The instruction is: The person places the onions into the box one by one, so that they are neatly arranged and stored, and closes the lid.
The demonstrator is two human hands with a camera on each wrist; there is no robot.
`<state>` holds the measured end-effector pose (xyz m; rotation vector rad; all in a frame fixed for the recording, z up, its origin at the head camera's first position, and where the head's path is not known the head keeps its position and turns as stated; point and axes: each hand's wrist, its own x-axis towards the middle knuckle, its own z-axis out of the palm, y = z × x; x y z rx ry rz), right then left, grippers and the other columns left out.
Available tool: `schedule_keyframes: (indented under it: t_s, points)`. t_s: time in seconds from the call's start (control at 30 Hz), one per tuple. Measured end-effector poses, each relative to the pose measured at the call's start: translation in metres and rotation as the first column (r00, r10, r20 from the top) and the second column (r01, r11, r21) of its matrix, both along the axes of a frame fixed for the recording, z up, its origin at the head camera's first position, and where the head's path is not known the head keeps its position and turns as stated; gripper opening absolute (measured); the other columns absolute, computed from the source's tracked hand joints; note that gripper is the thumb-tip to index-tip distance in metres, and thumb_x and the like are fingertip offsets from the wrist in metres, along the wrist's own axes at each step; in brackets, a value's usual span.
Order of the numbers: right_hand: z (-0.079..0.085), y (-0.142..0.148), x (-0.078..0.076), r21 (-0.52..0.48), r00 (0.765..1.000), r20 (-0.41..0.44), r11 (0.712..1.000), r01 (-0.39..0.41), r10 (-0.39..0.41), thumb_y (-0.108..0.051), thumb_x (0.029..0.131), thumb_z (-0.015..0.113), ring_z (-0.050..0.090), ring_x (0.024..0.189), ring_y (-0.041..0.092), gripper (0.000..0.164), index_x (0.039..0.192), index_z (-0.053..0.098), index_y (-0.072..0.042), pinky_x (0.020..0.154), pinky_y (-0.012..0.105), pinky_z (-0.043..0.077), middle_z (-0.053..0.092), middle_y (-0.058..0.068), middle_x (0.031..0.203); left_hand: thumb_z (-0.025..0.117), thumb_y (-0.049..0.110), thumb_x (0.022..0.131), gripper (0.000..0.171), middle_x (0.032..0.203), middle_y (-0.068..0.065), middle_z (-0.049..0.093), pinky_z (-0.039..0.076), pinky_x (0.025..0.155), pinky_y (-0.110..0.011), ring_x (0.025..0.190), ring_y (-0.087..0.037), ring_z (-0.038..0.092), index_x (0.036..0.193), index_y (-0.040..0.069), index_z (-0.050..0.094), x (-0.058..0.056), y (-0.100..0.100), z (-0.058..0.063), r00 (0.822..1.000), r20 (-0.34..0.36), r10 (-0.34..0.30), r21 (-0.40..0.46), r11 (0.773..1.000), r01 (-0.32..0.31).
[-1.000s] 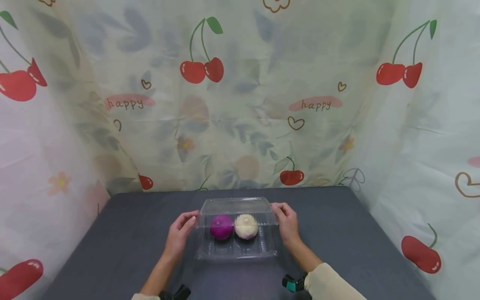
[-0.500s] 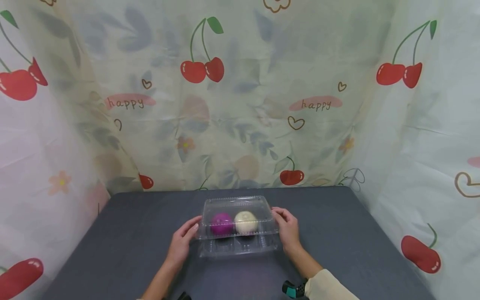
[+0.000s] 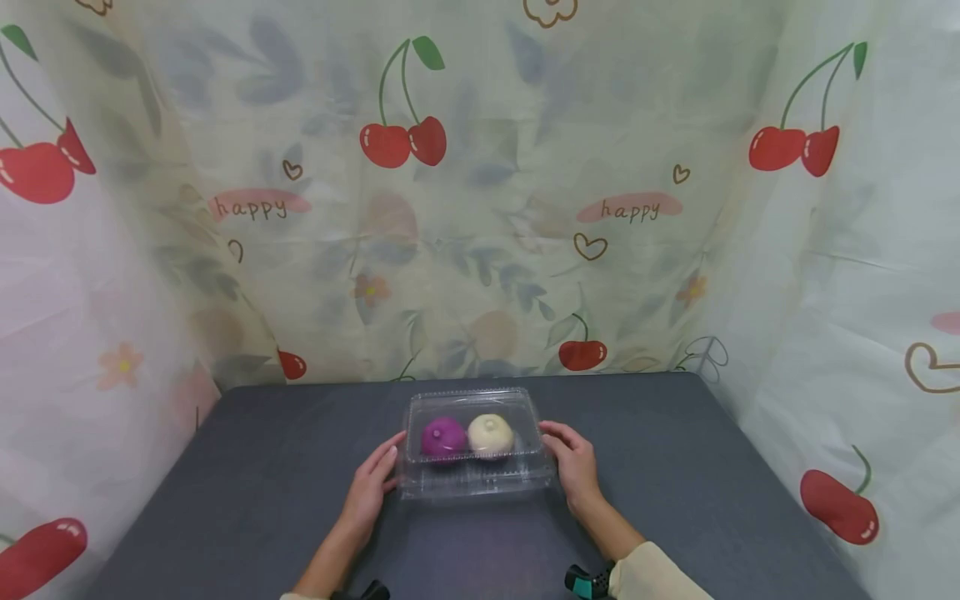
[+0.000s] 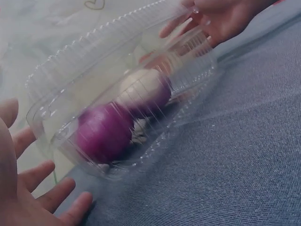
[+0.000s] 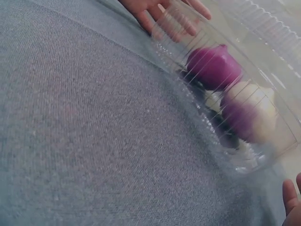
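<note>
A clear plastic clamshell box (image 3: 476, 482) sits on the table with its lid lowered over the base. Inside, side by side, are a purple onion (image 3: 443, 437) and a round white vegetable (image 3: 491, 435), whose underside shows purple in the wrist views. My left hand (image 3: 367, 487) is at the box's left side, fingers extended and spread along it in the left wrist view (image 4: 44, 193). At the opposite end, my right hand (image 3: 576, 467) has its fingers stretched along the side, near the lid's edge. Exact finger contact is hard to tell.
A dark grey cloth-covered table (image 3: 262, 467) lies under the box. Behind it and at both sides hangs a pale curtain (image 3: 480, 250) printed with cherries and flowers. A black and teal wrist strap (image 3: 588, 581) shows at my right cuff.
The box's lid has come down toward me over the two vegetables. Both hands have gone from the lid's raised corners to the box's sides, lower down.
</note>
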<state>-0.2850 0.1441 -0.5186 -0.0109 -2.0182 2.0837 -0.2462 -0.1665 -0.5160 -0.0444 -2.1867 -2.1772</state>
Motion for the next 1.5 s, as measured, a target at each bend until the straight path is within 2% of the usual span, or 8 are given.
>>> schedule_keyframes:
  t_s: [0.33, 0.5, 0.63, 0.73, 0.83, 0.97, 1.23, 1.5]
  points:
    - [-0.004, 0.004, 0.010, 0.060, 1.000, -0.001, 0.998, 0.003, -0.003, 0.002, 0.089, 0.061, 0.061, 0.088, 0.011, 0.021, 0.109, 0.068, 0.006, 0.075, 0.023, 0.051, 0.068, 0.013, 0.105, 0.038, 0.028, 0.107, 0.047, 0.152, -0.021, 0.033, 0.040, 0.101, -0.050, 0.132, -0.038, 0.038, 0.147, 0.003, 0.040, 0.004, -0.001, -0.008, 0.997, -0.036, -0.066, -0.008, 0.998, 0.066]
    - [-0.004, 0.006, 0.027, 0.057, 0.999, 0.045, 0.998, -0.023, 0.020, 0.003, 0.089, 0.061, 0.060, 0.087, 0.014, 0.022, 0.110, 0.067, 0.005, 0.073, 0.024, 0.050, 0.066, 0.014, 0.104, 0.045, 0.020, 0.104, 0.045, 0.148, -0.024, 0.038, 0.045, 0.096, -0.047, 0.128, -0.036, 0.043, 0.145, 0.002, 0.042, 0.011, -0.002, -0.009, 0.998, -0.016, -0.060, -0.040, 0.997, 0.059]
    - [-0.002, 0.007, 0.037, 0.076, 0.996, 0.071, 0.996, -0.050, 0.045, 0.003, 0.088, 0.061, 0.060, 0.082, 0.015, 0.027, 0.115, 0.065, 0.003, 0.066, 0.028, 0.052, 0.065, 0.014, 0.102, 0.059, 0.016, 0.098, 0.046, 0.129, -0.022, 0.054, 0.052, 0.083, -0.039, 0.108, -0.028, 0.058, 0.141, 0.005, 0.049, 0.015, -0.003, -0.010, 1.000, 0.006, -0.021, -0.110, 0.994, 0.021]
    - [0.000, 0.007, 0.041, 0.104, 0.993, 0.090, 0.990, -0.090, 0.081, 0.003, 0.086, 0.061, 0.060, 0.069, 0.018, 0.036, 0.121, 0.062, 0.001, 0.057, 0.030, 0.052, 0.065, 0.014, 0.089, 0.064, 0.011, 0.094, 0.048, 0.107, -0.017, 0.062, 0.054, 0.073, -0.036, 0.087, -0.024, 0.062, 0.140, 0.006, 0.050, 0.017, -0.005, -0.008, 0.999, 0.022, -0.025, -0.129, 0.991, 0.027]
    - [0.001, 0.008, 0.044, 0.113, 0.985, 0.122, 0.984, -0.137, 0.123, 0.005, 0.084, 0.060, 0.059, 0.058, 0.022, 0.044, 0.128, 0.058, -0.002, 0.051, 0.030, 0.050, 0.062, 0.015, 0.075, 0.063, 0.007, 0.093, 0.052, 0.086, -0.014, 0.063, 0.052, 0.065, -0.034, 0.070, -0.022, 0.059, 0.142, 0.007, 0.045, 0.017, -0.007, -0.004, 0.996, 0.058, -0.060, -0.099, 0.993, 0.066]
    - [0.000, 0.008, 0.045, 0.103, 0.975, 0.164, 0.981, -0.166, 0.148, 0.005, 0.085, 0.059, 0.057, 0.052, 0.021, 0.047, 0.131, 0.056, -0.005, 0.048, 0.028, 0.048, 0.062, 0.015, 0.067, 0.062, 0.006, 0.092, 0.055, 0.073, -0.011, 0.062, 0.049, 0.057, -0.032, 0.059, -0.020, 0.055, 0.144, 0.008, 0.041, 0.018, -0.007, 0.000, 0.990, 0.113, -0.086, -0.049, 0.995, 0.092]
    - [-0.005, 0.006, 0.044, 0.049, 0.954, 0.168, 0.964, -0.260, 0.248, -0.001, 0.094, 0.051, 0.055, 0.050, 0.017, 0.052, 0.145, 0.043, -0.007, 0.048, 0.027, 0.048, 0.063, 0.014, 0.068, 0.062, 0.000, 0.088, 0.060, 0.059, -0.006, 0.051, 0.045, 0.046, -0.028, 0.045, -0.015, 0.044, 0.143, 0.011, 0.042, 0.017, -0.004, 0.002, 0.982, 0.176, -0.062, 0.045, 0.997, 0.055]
    - [-0.010, 0.002, 0.044, 0.004, 0.949, 0.187, 0.966, -0.260, 0.255, -0.003, 0.098, 0.047, 0.054, 0.051, 0.018, 0.053, 0.150, 0.036, -0.009, 0.047, 0.028, 0.047, 0.063, 0.015, 0.068, 0.058, -0.004, 0.086, 0.059, 0.053, -0.002, 0.045, 0.045, 0.046, -0.030, 0.040, -0.011, 0.037, 0.141, 0.011, 0.044, 0.018, 0.000, 0.002, 0.980, 0.199, -0.026, 0.105, 0.994, 0.005]
